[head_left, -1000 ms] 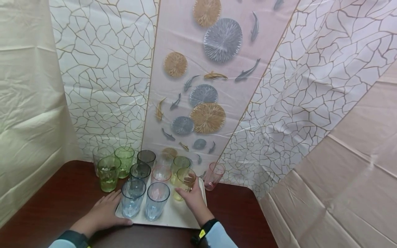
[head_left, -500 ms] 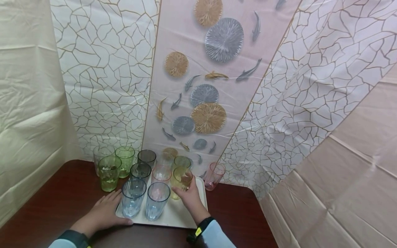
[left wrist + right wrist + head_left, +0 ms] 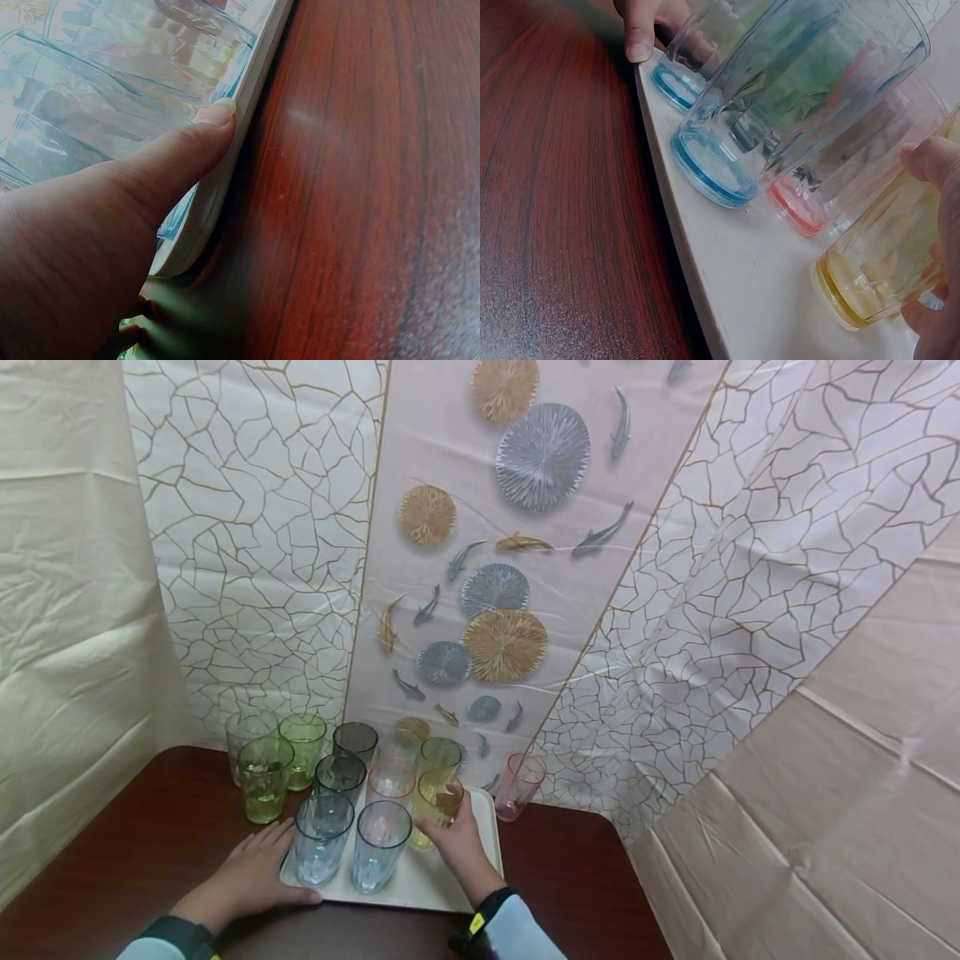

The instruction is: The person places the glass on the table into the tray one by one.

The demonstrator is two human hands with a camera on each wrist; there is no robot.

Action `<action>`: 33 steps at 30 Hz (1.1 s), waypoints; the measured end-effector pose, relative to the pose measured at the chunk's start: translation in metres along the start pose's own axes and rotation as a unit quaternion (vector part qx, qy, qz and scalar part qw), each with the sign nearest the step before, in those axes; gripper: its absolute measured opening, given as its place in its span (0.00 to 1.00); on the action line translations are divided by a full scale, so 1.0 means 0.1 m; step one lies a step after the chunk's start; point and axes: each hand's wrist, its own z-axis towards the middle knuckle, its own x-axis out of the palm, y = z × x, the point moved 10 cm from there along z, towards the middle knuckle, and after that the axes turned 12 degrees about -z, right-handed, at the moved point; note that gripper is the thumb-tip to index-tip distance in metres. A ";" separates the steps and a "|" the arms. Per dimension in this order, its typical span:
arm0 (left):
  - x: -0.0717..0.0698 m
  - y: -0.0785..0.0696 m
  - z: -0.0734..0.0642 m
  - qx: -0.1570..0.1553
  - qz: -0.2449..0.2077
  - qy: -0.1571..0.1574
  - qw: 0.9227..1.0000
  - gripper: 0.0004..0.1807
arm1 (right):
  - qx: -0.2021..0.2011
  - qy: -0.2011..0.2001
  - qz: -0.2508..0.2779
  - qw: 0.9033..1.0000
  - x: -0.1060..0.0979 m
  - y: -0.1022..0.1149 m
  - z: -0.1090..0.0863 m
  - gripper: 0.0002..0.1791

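My right hand (image 3: 457,842) grips a yellow tumbler (image 3: 431,818) over the right half of a cream tray (image 3: 442,885). In the right wrist view, thumb and fingers stand on opposite sides of that yellow tumbler (image 3: 877,262); its base is at the tray surface, but whether it touches cannot be told. My left hand (image 3: 251,868) rests at the tray's front left corner, fingers straight along the side and thumb against the front rim. Two blue tumblers (image 3: 381,852) stand at the tray's front. Behind them are smoky grey tumblers (image 3: 340,774), a pink tumbler (image 3: 390,781) and another yellow tumbler (image 3: 441,752).
Green tumblers (image 3: 264,785) and a colourless tumbler (image 3: 234,735) stand on the dark wooden table (image 3: 172,810) left of the tray. Another pink tumbler (image 3: 519,789) is at its right rear. A patterned cloth (image 3: 262,568) hangs behind the table.
My right hand has moved the yellow tumbler slightly left, then a little lower, in line with the yellow one behind it. My left hand stays at the tray corner.
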 end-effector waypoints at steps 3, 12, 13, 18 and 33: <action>-0.01 -0.02 -0.01 0.003 0.003 -0.001 1.000 0.76 | 0.012 0.005 -0.007 1.000 0.01 -0.04 0.00 0.47; 0.00 -0.03 0.01 0.001 -0.003 0.001 1.000 0.76 | 0.031 0.014 -0.008 0.999 0.03 -0.09 0.01 0.47; 0.01 -0.02 0.01 -0.002 -0.003 0.002 1.000 0.77 | 0.033 0.015 -0.010 0.999 0.03 -0.09 0.00 0.47; 0.02 -0.01 0.03 -0.007 -0.002 0.005 1.000 0.77 | 0.039 0.022 -0.011 0.999 0.03 -0.09 -0.01 0.52; 0.01 0.01 0.02 -0.020 -0.003 0.014 1.000 0.78 | 0.035 -0.158 -0.042 0.986 -0.87 -0.54 -0.04 0.43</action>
